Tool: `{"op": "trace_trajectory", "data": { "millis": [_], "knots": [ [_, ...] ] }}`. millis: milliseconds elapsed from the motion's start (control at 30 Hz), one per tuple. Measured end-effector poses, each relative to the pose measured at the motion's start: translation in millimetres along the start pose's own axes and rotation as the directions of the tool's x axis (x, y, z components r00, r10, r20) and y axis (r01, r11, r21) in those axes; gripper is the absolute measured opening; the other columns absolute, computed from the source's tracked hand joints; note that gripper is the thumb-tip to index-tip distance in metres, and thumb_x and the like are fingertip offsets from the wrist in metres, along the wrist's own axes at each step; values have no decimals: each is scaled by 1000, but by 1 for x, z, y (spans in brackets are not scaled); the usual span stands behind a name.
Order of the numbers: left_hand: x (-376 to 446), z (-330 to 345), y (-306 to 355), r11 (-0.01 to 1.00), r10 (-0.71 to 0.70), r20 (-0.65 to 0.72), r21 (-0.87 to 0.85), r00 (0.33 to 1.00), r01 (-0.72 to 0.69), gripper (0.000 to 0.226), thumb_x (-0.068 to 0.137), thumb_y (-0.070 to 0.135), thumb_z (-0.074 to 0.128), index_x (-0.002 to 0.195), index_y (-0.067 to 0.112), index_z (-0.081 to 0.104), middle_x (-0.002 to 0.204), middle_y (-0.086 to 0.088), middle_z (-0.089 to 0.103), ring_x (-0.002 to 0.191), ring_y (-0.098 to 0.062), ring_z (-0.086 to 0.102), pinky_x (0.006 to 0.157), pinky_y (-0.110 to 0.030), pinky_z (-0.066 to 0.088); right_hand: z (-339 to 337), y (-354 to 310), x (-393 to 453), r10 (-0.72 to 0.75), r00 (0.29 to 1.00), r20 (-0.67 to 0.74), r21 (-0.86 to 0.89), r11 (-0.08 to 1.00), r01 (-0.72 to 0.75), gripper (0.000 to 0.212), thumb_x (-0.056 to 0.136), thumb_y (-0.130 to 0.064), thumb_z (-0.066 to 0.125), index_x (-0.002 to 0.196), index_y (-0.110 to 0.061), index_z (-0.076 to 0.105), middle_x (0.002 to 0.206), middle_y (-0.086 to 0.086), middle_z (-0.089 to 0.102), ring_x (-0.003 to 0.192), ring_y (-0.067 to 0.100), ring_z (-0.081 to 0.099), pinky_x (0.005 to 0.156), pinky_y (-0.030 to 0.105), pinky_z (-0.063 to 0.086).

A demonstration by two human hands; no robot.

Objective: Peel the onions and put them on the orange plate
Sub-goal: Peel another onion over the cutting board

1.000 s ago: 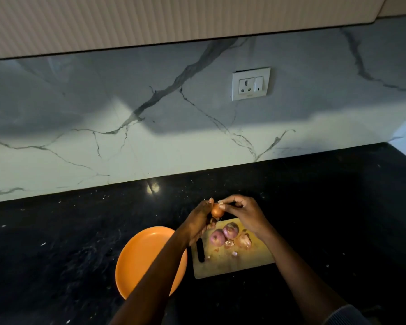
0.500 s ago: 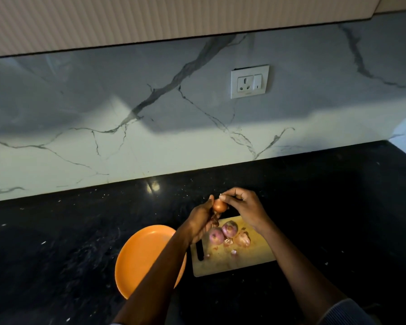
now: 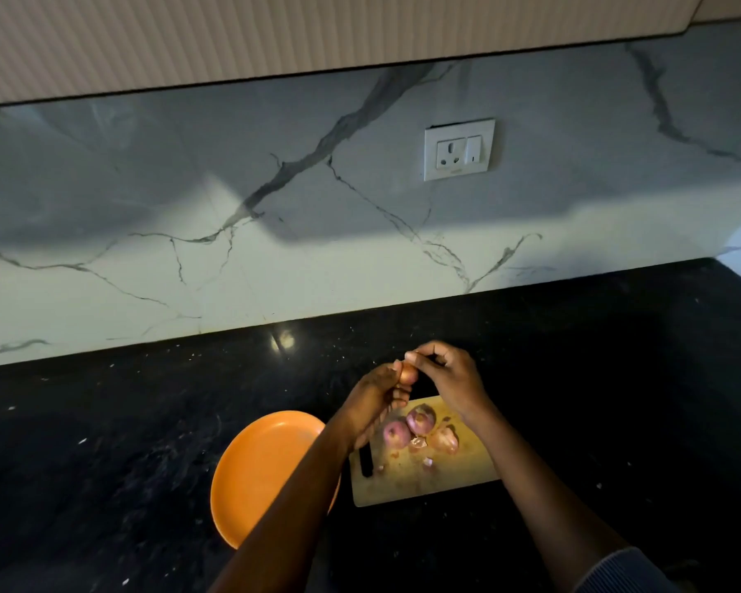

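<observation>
My left hand (image 3: 375, 398) holds a small brownish onion (image 3: 408, 373) above the far edge of the wooden cutting board (image 3: 441, 477). The fingertips of my right hand (image 3: 448, 376) pinch at the onion's top. Two purple onions (image 3: 396, 434) (image 3: 421, 418) and a third paler one (image 3: 444, 439) lie on the board among bits of skin. The orange plate (image 3: 262, 468) sits left of the board with nothing visible on it; my left forearm crosses its right side.
Everything rests on a dark speckled counter (image 3: 125, 442) against a marble backsplash with a socket (image 3: 459, 149). A dark slot, the board's handle hole (image 3: 366, 462), shows at the board's left end. Loose skin scraps (image 3: 426, 462) lie on the board.
Both hands have lifted the onion slightly up and away from the board. My right fingers have shifted on the onion's top. The onions on the board and the plate have not moved.
</observation>
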State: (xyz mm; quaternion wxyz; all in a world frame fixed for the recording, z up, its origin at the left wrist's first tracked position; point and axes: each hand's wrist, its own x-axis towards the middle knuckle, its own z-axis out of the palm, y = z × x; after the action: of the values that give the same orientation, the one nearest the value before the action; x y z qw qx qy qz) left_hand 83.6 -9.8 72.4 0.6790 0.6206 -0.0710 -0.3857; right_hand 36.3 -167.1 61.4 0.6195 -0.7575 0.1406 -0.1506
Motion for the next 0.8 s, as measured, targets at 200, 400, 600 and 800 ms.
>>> {"op": "trace_trajectory", "data": {
  "millis": [200, 400, 600, 800],
  "knots": [
    [1, -3, 7, 978, -54, 85, -196, 995, 70, 36, 108, 27, 40, 103, 5, 68, 77, -6, 70, 65, -9, 66, 61, -21, 54, 0, -6, -1, 20, 999, 31, 140, 990, -24, 8, 93, -20, 70, 91, -14, 76, 89, -1, 77, 89, 7, 70, 79, 17, 52],
    [5, -8, 5, 999, -5, -36, -51, 999, 3, 28, 107, 32, 38, 106, 13, 58, 86, -5, 59, 70, -11, 54, 67, -28, 44, -3, -1, 0, 21, 987, 161, 88, 995, -35, 18, 93, -16, 70, 110, -15, 75, 107, -3, 76, 105, 3, 68, 89, 15, 50],
    [6, -2, 4, 1000, 19, -26, -17, 999, -19, 33, 108, 37, 37, 98, 14, 58, 77, 0, 56, 67, -10, 50, 64, -26, 41, 2, -2, 7, 15, 993, 119, -8, 1000, -14, 10, 86, -19, 78, 96, -19, 78, 96, -2, 77, 97, 11, 72, 90, 28, 55],
    [8, 9, 2, 993, 80, -119, -81, 990, -90, 32, 109, 31, 33, 91, 14, 53, 77, -3, 51, 64, -10, 47, 60, -25, 40, 4, -7, 6, -92, 995, 47, -121, 988, 97, 4, 87, -18, 78, 87, -21, 75, 89, -10, 71, 84, -6, 65, 75, 10, 47]
  ]
}}
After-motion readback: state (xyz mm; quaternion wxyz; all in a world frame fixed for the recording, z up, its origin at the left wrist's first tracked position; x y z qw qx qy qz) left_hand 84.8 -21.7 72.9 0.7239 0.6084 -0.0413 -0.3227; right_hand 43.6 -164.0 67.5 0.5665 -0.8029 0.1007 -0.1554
